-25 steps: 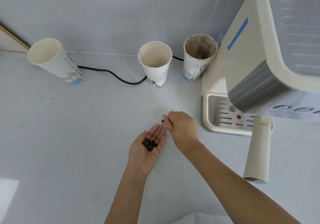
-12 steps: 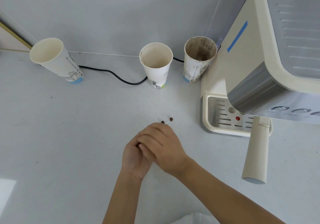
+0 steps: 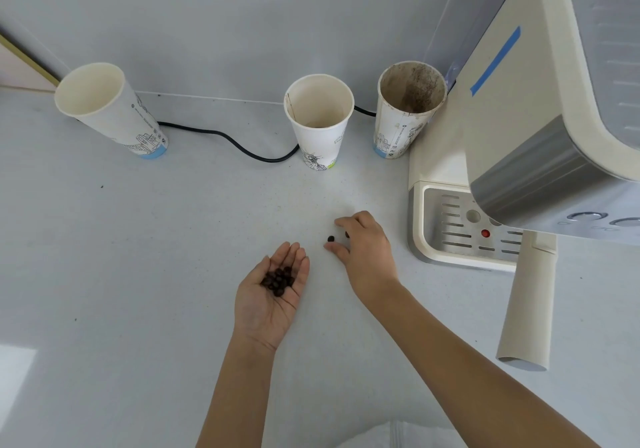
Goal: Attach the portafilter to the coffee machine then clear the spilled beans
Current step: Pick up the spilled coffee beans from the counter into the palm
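Observation:
My left hand (image 3: 273, 291) lies palm up above the white counter, cupping several dark coffee beans (image 3: 278, 279). My right hand (image 3: 365, 246) reaches over the counter just right of it, fingers curved around two loose beans: one bean (image 3: 331, 238) lies between thumb and forefinger, another (image 3: 347, 234) sits under the fingertips. The cream coffee machine (image 3: 540, 129) stands at the right, with the portafilter's cream handle (image 3: 528, 304) sticking out below its front towards me.
Three paper cups stand along the back wall: a tilted-looking one (image 3: 110, 111) at left, a middle one (image 3: 320, 118), and a coffee-stained one (image 3: 407, 108) beside the machine. A black cable (image 3: 242, 146) runs behind them. The drip tray (image 3: 460, 233) sits under the machine.
My right hand left the left palm, where it covered the beans, and moved right and away to the two loose beans. The left palm is open again with more beans showing.

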